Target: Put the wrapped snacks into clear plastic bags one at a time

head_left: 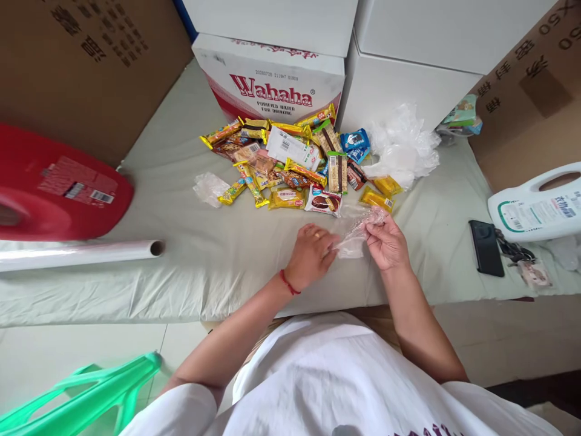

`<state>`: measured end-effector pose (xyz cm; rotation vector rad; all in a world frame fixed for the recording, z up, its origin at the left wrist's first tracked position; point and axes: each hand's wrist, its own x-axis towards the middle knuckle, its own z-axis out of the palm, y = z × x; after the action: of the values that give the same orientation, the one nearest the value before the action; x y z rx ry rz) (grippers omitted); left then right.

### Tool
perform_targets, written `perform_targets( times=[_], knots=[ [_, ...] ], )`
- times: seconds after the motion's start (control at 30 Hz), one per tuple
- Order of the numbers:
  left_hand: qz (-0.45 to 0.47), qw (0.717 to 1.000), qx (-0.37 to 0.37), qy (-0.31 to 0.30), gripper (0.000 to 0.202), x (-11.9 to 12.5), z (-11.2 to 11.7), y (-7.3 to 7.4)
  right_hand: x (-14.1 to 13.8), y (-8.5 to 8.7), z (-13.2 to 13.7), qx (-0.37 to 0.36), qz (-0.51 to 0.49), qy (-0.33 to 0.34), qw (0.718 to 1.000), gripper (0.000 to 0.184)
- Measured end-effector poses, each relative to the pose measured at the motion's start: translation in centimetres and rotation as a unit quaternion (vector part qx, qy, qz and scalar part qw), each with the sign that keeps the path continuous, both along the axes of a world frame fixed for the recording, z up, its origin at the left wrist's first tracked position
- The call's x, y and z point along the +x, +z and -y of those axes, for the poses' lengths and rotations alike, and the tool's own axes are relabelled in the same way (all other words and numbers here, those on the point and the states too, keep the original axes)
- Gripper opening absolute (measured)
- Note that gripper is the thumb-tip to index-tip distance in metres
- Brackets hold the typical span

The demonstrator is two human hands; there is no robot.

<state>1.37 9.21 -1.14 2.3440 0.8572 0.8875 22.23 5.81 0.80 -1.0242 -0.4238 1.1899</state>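
A clear plastic bag (351, 233) hangs between my two hands, low over the cloth. Its upper right part is pinched in the fingers of my right hand (387, 242). My left hand (313, 251), with a red string bracelet at the wrist, is at the bag's left side; its fingertips are blurred, so whether they grip the bag is unclear. Just beyond lies a heap of wrapped snacks, among them a white chocolate pie packet (324, 201), a yellow packet (287, 198) and a green-ended wafer bar (337, 171). Crumpled clear plastic bags (402, 148) lie right of the heap.
A Wahaha water carton (276, 85) and white boxes (403, 91) stand behind the snacks. On the left are a red jug (59, 188) and a roll of film (82, 254). To the right are a phone (486, 248), keys and a white detergent bottle (535, 206).
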Motion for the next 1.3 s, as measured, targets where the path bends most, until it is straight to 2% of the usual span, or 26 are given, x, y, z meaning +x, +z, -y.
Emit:
perform_targets(
  times=[0.03, 0.13, 0.23, 0.3, 0.37, 0.4, 0.5, 0.57, 0.67, 0.73, 0.8, 0.87, 0.93, 1.07, 1.17, 1.23, 1.3],
  knots=[
    [0.003, 0.999, 0.025, 0.026, 0.015, -0.3, 0.4, -0.3, 0.3, -0.3, -0.2, -0.008, -0.005, -0.018, 1.0, 0.045],
    [0.05, 0.991, 0.111, 0.056, 0.02, -2.2, 2.1, -0.6, 1.0, -1.3, -0.7, -0.027, -0.013, -0.063, 0.998, 0.042],
    [0.044, 0.984, 0.172, -0.001, 0.03, -4.9, 4.1, -0.5, 1.3, -1.9, -0.7, -0.027, -0.004, -0.077, 0.997, 0.044],
    [-0.004, 0.984, 0.166, -0.067, 0.03, -6.9, 5.4, -0.4, 1.2, -1.9, -0.7, -0.023, 0.006, -0.07, 0.997, 0.044],
    [-0.057, 0.985, 0.108, -0.119, 0.029, -8.6, 6.3, -0.2, 1.0, -1.7, -0.5, -0.027, 0.02, -0.053, 0.998, 0.043],
    [-0.071, 0.987, 0.067, -0.126, 0.029, -9.3, 6.6, 0.0, 0.8, -1.5, -0.3, -0.033, 0.03, -0.043, 0.998, 0.042],
    [-0.027, 0.995, -0.066, -0.063, 0.027, -10.1, 6.8, 1.8, -0.1, -1.0, 0.2, -0.048, 0.074, -0.017, 0.996, 0.037],
    [0.052, 0.984, -0.166, -0.027, 0.022, -9.0, 6.6, 3.4, -0.9, -0.6, 0.6, -0.038, 0.12, -0.013, 0.992, 0.032],
    [0.187, 0.932, -0.31, -0.015, 0.015, -5.3, 5.8, 5.2, -1.9, -0.1, 1.4, 0.006, 0.223, -0.016, 0.975, 0.022],
    [0.268, 0.886, -0.375, 0.043, 0.018, -2.1, 4.9, 5.7, -2.3, 0.6, 2.1, 0.035, 0.307, -0.01, 0.951, 0.014],
    [0.326, 0.832, -0.437, 0.098, 0.029, 0.6, 4.0, 5.9, -2.5, 1.6, 2.8, 0.056, 0.396, 0.003, 0.916, 0.009],
    [0.345, 0.787, -0.501, 0.106, 0.04, 2.4, 3.1, 5.9, -2.7, 2.8, 3.5, 0.075, 0.486, 0.014, 0.87, 0.014],
    [0.342, 0.761, -0.545, 0.088, 0.045, 3.3, 2.6, 6.0, -2.9, 3.8, 4.0, 0.1, 0.569, 0.02, 0.816, 0.022],
    [0.399, 0.715, -0.569, 0.083, 0.043, 2.7, 2.0, 5.8, -3.2, 4.6, 4.6, 0.137, 0.682, 0.013, 0.718, 0.031],
    [0.465, 0.664, -0.58, 0.082, 0.036, 1.3, 1.7, 5.5, -2.8, 4.1, 4.7, 0.12, 0.725, 0.006, 0.678, 0.036],
    [0.487, 0.644, -0.587, 0.061, 0.032, 0.2, 1.4, 5.2, -2.3, 3.4, 4.8, 0.093, 0.751, 0.015, 0.654, 0.037],
    [0.501, 0.63, -0.591, 0.048, 0.029, -0.8, 1.1, 4.9, -1.9, 2.6, 5.0, 0.075, 0.774, 0.021, 0.628, 0.031]
  ],
)
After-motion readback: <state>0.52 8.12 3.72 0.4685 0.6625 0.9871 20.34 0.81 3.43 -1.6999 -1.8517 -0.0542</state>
